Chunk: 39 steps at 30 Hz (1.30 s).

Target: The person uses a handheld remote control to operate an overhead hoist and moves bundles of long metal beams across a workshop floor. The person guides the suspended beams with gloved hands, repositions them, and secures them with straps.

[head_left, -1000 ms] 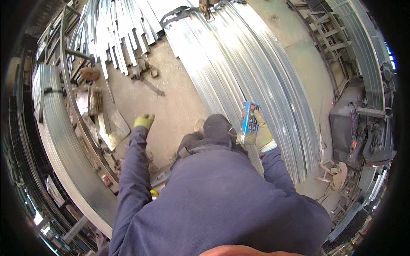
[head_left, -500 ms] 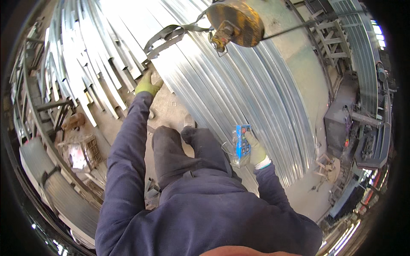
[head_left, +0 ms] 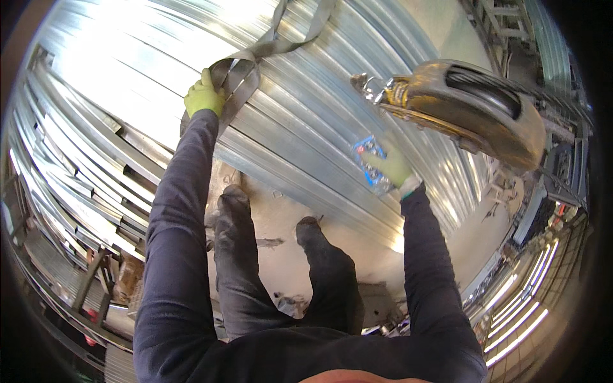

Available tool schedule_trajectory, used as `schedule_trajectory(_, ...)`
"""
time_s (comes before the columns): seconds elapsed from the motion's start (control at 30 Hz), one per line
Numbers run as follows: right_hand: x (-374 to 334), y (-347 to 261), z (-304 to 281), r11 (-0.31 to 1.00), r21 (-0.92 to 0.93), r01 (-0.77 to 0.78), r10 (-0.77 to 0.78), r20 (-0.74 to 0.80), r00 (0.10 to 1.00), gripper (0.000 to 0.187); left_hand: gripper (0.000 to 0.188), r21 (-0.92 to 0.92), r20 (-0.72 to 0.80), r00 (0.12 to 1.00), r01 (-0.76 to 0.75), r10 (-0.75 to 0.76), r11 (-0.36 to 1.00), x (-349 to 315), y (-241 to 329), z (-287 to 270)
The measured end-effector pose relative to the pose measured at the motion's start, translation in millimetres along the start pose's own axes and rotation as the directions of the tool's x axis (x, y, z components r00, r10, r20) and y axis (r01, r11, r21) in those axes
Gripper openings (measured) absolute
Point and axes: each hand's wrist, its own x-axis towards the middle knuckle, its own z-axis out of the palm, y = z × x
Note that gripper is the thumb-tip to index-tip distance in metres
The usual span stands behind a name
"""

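Note:
My left hand (head_left: 205, 96), in a yellow-green glove, is closed on a wide grey webbing sling (head_left: 246, 89) at the near end of a stack of shiny metal profiles (head_left: 300, 137). The sling forms a loop beside my fingers, and its other parts run away over the stack. In my gloved right hand (head_left: 393, 163) is a blue pendant control (head_left: 370, 156) with buttons, partly wrapped in clear plastic and slightly blurred. A worn yellow-and-black crane hook block (head_left: 472, 105) hangs to the right, beyond that hand. Its hook end points left, apart from the sling.
More metal profiles (head_left: 83, 172) lie at the left with uneven ends. My legs stand on the concrete floor (head_left: 281, 217) close to the stack. A steel cable (head_left: 543, 96) runs from the hook block toward the right. Racks and machinery line the right side.
My left hand has moved from beside the profile ends onto the sling. In view, the hook block has shifted right and nearer, away from the sling. My right hand still holds the pendant control.

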Motion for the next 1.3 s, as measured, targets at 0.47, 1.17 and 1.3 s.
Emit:
schedule_trajectory(0.47, 81, 2, 15, 0.915, -0.385, 0.125, -0.224, -0.223, 0.949, 0.067, 0.068, -0.953, 0.226, 0.823, 0.076, 0.522, 0.292, -2, 148, -86)
schedule_trajectory(1.17, 55, -54, 42, 0.826, -0.436, 0.356, -0.271, 0.247, 0.93, 0.075, 0.048, -0.952, 0.305, 0.649, 0.199, 0.697, 0.231, 7, 206, -57)
schedule_trajectory(1.3, 49, -78, 44, 0.761, -0.52, 0.388, -0.221, 0.355, 0.908, 0.07, 0.044, -0.94, 0.336, 0.515, 0.228, 0.789, 0.252, 0, 215, -58)
